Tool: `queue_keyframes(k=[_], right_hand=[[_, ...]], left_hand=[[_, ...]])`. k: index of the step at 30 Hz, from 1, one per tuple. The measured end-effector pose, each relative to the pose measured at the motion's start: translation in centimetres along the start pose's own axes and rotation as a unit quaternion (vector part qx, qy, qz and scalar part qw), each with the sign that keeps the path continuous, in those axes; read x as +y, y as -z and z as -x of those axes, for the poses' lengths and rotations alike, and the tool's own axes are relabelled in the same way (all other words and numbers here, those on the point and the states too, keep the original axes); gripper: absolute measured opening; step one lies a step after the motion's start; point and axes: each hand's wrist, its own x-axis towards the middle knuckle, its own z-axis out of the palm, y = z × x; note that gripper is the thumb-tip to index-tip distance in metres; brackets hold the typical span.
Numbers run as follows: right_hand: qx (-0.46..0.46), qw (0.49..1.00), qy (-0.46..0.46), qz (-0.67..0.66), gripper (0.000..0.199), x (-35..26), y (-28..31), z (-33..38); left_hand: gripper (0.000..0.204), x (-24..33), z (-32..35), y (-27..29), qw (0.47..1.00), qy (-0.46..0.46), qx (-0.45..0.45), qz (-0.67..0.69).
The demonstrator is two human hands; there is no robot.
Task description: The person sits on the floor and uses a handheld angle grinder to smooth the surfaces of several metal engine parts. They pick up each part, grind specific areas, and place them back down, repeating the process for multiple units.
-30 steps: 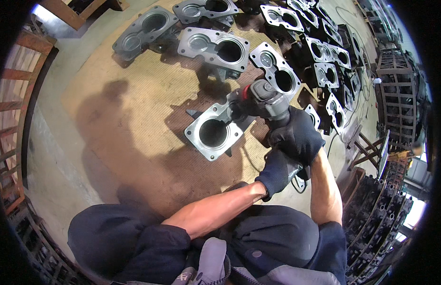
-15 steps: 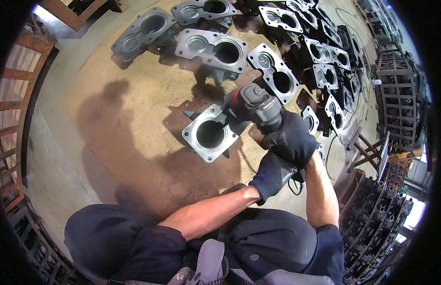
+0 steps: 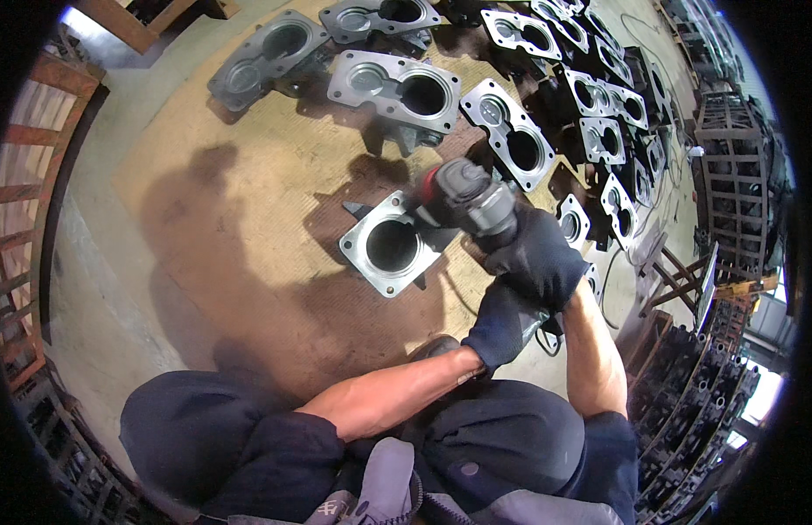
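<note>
Both my hands wear dark knit gloves and are closed around an angle grinder (image 3: pixel 465 194) with a red band near its head. My right hand (image 3: pixel 542 255) grips the body just behind the head. Lower and nearer to me, my left hand (image 3: pixel 500 325) wraps the rear part of the body. The grinder's head is over the right side of a metal casting (image 3: pixel 364 249) with a square flange and a large round bore. That side is covered by the tool, and the disc's contact with it cannot be made out.
Several similar castings (image 3: pixel 395 92) with two-hole flanges stand across the back and right of the brown ribbed mat (image 3: pixel 275 175). Rusty slatted racks (image 3: pixel 21 236) line the left. Dark metal parts (image 3: pixel 686 411) are stacked at the lower right, near a folding stand (image 3: pixel 677 278). Cords trail along the floor.
The whole view has shifted slightly. The grinder's head has moved a little left and nearer relative to the casting; both hands keep their grip.
</note>
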Motion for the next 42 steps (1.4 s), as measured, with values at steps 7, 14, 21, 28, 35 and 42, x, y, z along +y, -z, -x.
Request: queue_keyframes(k=[7,14,21,28,35,42], right_hand=[[-0.038,0.997,0.027,-0.067,0.046,0.2,-1.0,-0.1],[-0.005,0.999,0.017,-0.042,0.043,0.1,-0.4,-0.4],[-0.025,0.999,0.016,-0.045,0.054,-0.3,-1.5,-1.4],[-0.026,0.998,0.052,-0.022,0.043,-0.1,-2.0,-1.2],[-0.07,0.994,0.083,-0.009,0.054,-0.4,-5.5,-1.6],[-0.074,0.99,0.106,0.048,0.058,-2.7,-5.6,0.7]], left_hand=[[0.048,3.7,1.8,0.0,0.991,0.074,-0.018,0.107],[0.033,7.0,1.4,-0.8,0.948,-0.067,0.011,-0.31],[0.043,3.7,1.1,1.4,0.981,-0.032,0.019,-0.19],[0.046,1.4,1.3,1.8,0.999,-0.016,0.006,-0.046],[0.034,1.9,4.2,3.4,0.99,-0.068,0.09,-0.086],[0.035,0.7,6.2,3.3,0.987,-0.063,0.123,-0.08]])
